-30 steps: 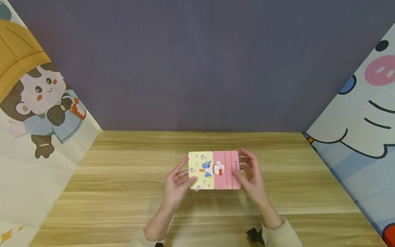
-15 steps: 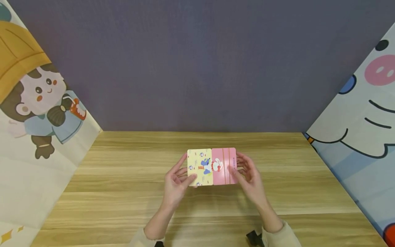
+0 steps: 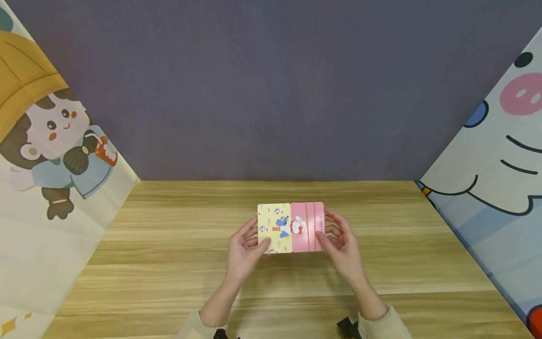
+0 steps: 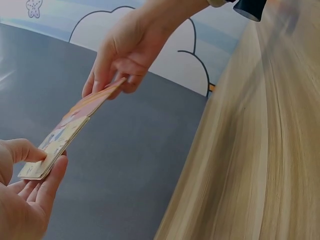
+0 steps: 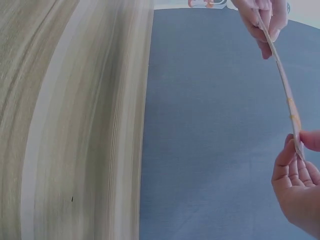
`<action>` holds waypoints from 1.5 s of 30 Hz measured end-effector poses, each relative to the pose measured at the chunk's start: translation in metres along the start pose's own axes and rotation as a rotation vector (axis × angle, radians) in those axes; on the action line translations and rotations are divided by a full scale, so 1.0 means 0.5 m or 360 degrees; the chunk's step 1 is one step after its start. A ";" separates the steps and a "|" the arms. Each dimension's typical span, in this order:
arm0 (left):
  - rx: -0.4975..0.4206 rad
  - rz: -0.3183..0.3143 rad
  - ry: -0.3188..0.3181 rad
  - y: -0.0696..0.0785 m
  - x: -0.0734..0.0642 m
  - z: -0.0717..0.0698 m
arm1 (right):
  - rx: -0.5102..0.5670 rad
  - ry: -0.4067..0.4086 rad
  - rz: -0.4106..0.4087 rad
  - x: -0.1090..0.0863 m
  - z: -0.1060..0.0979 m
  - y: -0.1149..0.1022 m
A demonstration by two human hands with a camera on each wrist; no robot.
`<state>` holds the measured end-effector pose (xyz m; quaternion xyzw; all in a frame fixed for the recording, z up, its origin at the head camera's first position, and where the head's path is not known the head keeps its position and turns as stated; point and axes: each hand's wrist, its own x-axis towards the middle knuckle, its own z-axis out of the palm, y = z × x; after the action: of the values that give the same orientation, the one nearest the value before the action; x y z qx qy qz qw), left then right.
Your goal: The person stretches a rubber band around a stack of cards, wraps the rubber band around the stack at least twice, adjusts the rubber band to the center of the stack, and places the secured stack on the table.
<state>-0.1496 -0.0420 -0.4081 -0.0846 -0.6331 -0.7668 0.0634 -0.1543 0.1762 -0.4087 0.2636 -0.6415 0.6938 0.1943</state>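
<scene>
A small booklet (image 3: pixel 299 242) is spread flat in the air over the table, its yellow half (image 3: pixel 267 219) on the left and its pink half (image 3: pixel 301 209) on the right. A blue dog and a white rabbit are drawn across the fold. My left hand (image 3: pixel 243 256) pinches the yellow end, thumb on top and fingers underneath. At the pink end, my right hand (image 3: pixel 347 256) grips the edge the same way. Seen nearly edge-on in the left wrist view, the booklet (image 4: pixel 60 137) shows thin layers at the yellow end. Its underside is mostly hidden.
The wood-grain table (image 3: pixel 169 263) runs back to a dark grey-blue wall panel (image 3: pixel 271 94). Cartoon-printed side panels stand at left (image 3: pixel 55 155) and right (image 3: pixel 504 188). A small black device (image 3: pixel 348 327) sits by the right cuff.
Over the second, the booklet has moved slightly up and left. The right hand's fingers have drawn in closer behind the pink edge. Both hands keep their hold.
</scene>
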 end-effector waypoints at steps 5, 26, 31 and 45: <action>0.0006 -0.0028 -0.0053 -0.003 0.007 -0.001 | 0.0010 0.0006 0.0007 -0.001 -0.001 -0.001; 0.0296 0.0288 -0.0071 0.041 0.008 0.009 | -0.0048 0.0029 0.0013 -0.003 -0.002 0.001; 0.0332 0.0278 -0.0030 0.040 0.005 0.011 | -0.0070 0.0020 0.0005 -0.005 0.000 0.002; 0.0262 0.0263 0.0054 0.038 0.006 0.011 | -0.0059 0.0032 0.0061 -0.011 0.003 0.004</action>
<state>-0.1486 -0.0400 -0.3882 -0.1182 -0.6837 -0.7056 0.1437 -0.1512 0.1749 -0.4136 0.2405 -0.6571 0.6880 0.1924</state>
